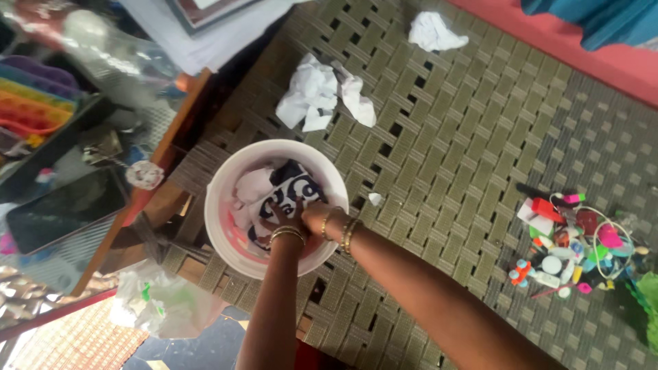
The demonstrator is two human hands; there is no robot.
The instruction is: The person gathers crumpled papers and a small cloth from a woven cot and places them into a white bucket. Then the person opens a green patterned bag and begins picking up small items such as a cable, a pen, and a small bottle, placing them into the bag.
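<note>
Both hands, left hand spread and right hand curled, press crumpled paper inside the white bucket.

I saw a round white bucket standing upright on the woven mat. Inside it lay a crumpled cloth, white with dark blue marks, and some white crumpled paper just beside the cloth, touching it.

You have a single view, worn on your head, looking steeply down past your forearms onto the woven surface; it sits close, your hands low of centre in the white bucket; no second view overlaps it.
</note>
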